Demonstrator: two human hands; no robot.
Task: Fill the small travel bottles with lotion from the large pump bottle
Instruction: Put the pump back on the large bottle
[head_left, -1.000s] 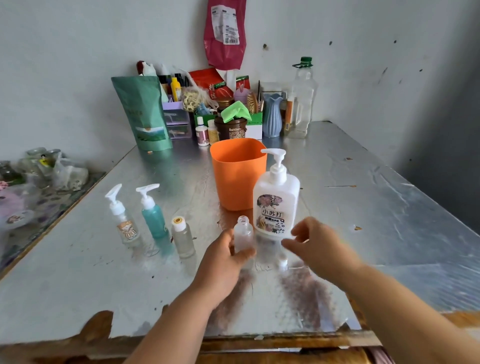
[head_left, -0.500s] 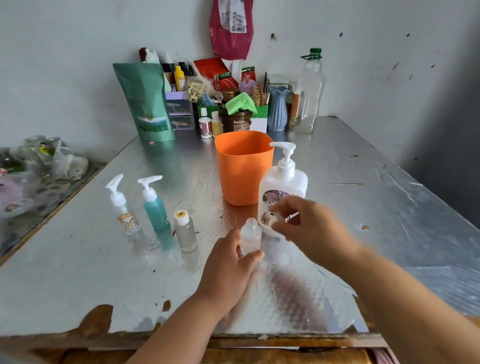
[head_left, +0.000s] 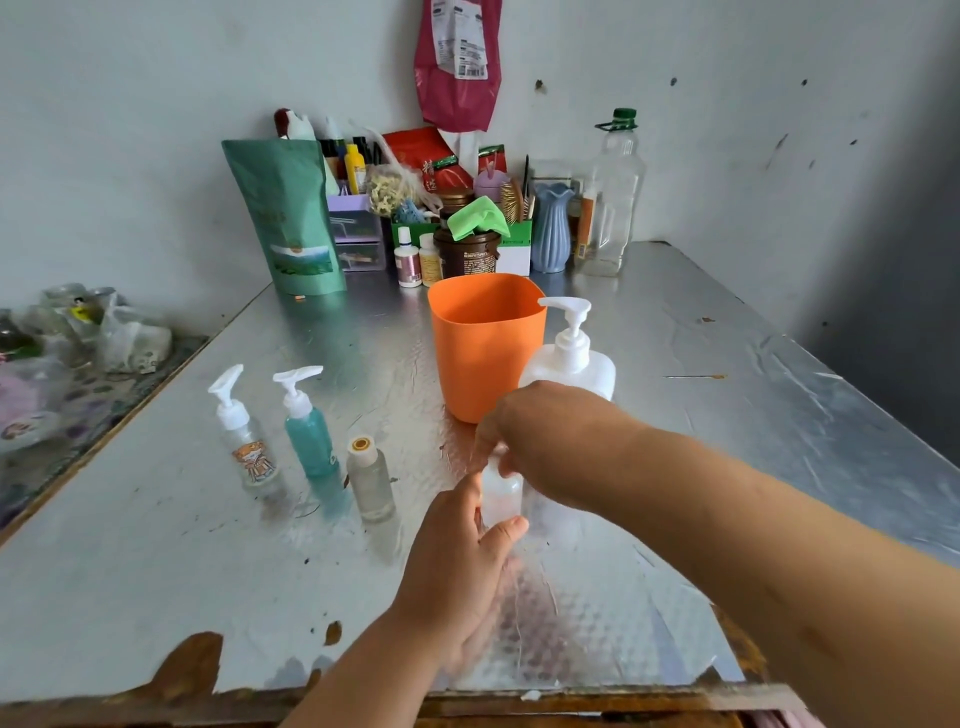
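Steadying a small bottle at its neck

Left hand (head_left: 457, 566) grips the small bottle (head_left: 501, 499) upright, on or just above the table (head_left: 156, 571), bracing it while the right hand (head_left: 540, 441), fingers curled, pinches its top; any cap is hidden. Pump bottle (head_left: 571, 364) stands just behind, beside the orange cup (head_left: 485, 343), presumably kept close for filling. Three other travel bottles (head_left: 309, 436) wait closed at left.

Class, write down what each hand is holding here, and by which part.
The left hand grips the small clear travel bottle round its lower body. The right hand pinches the same bottle's top from above.
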